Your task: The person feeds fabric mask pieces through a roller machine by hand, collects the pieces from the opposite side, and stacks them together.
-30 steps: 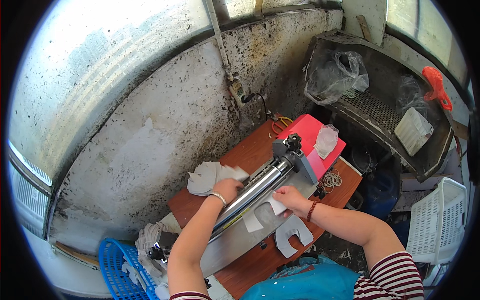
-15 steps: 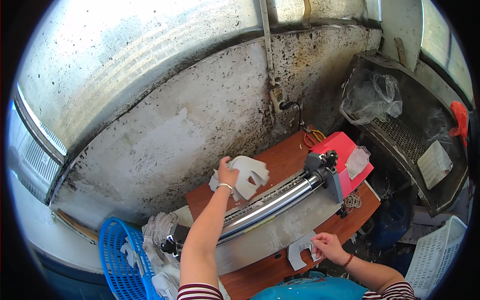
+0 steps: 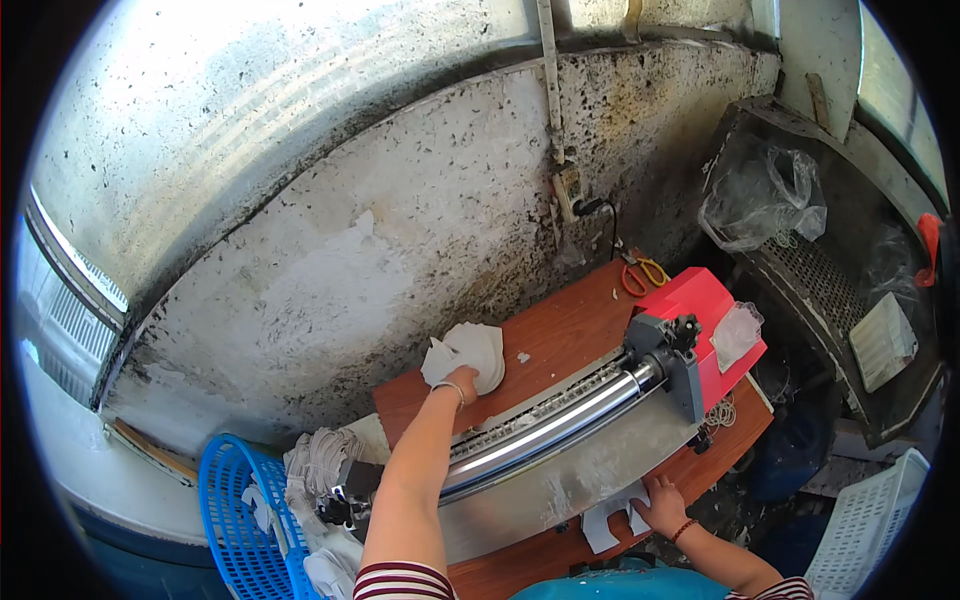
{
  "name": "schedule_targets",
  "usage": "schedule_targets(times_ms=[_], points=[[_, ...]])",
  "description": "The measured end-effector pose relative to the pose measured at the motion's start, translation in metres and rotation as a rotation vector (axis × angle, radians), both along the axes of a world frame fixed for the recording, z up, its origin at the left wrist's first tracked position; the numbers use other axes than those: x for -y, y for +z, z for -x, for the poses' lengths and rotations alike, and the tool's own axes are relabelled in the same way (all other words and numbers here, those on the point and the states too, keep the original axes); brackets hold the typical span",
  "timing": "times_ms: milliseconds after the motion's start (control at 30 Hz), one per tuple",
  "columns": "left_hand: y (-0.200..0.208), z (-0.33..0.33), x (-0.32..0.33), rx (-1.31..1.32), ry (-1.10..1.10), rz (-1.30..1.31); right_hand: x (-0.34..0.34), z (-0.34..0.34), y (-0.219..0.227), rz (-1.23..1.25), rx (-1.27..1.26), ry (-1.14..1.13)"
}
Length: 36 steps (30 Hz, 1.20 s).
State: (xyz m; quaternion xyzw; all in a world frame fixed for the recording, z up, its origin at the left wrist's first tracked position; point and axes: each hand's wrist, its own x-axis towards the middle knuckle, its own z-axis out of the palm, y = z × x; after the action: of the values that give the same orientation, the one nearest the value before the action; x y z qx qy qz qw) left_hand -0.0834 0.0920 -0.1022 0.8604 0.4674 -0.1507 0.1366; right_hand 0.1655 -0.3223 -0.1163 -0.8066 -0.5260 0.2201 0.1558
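Note:
My left hand point(image 3: 460, 382) reaches across the roller machine to a stack of white, curved sheet cut-outs point(image 3: 484, 352) on the wooden table behind it. Its fingers close on the near edge of the stack and are partly hidden. At the machine's front, my right hand point(image 3: 662, 508) rests with fingers apart against another white cut-out point(image 3: 602, 524), which has a notch in it and lies by the metal plate. Between my hands runs the machine's shiny roller point(image 3: 545, 422).
A red housing point(image 3: 690, 295) caps the machine's right end, with red-and-yellow-handled scissors point(image 3: 643, 277) behind it. At left stand a blue basket point(image 3: 225, 510) and a cloth bundle point(image 3: 325, 462). A white crate point(image 3: 868, 525) stands at lower right. A stained wall point(image 3: 330, 270) borders the table.
My left hand has brought the tilted cut-outs down into a flatter stack on the table. My right hand's fingers have spread onto the front cut-out. The whole view has shifted slightly.

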Motion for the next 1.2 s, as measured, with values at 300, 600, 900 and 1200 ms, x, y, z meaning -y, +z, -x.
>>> schedule_targets(times_ms=[300,600,900,1200], points=[[0.087,-0.024,0.027,0.332,0.035,0.051,-0.018,0.004,-0.032,0.052,-0.06,-0.111],[0.115,-0.077,0.1,0.571,-0.123,0.271,0.0,0.006,0.013,0.053,-0.471,-0.052],[0.125,-0.087,0.123,0.693,-0.045,0.39,0.006,-0.005,0.141,-0.211,-0.845,0.052],[0.129,-0.084,0.129,0.683,-0.03,0.388,-0.073,0.0,0.121,0.028,-1.089,-0.179]])
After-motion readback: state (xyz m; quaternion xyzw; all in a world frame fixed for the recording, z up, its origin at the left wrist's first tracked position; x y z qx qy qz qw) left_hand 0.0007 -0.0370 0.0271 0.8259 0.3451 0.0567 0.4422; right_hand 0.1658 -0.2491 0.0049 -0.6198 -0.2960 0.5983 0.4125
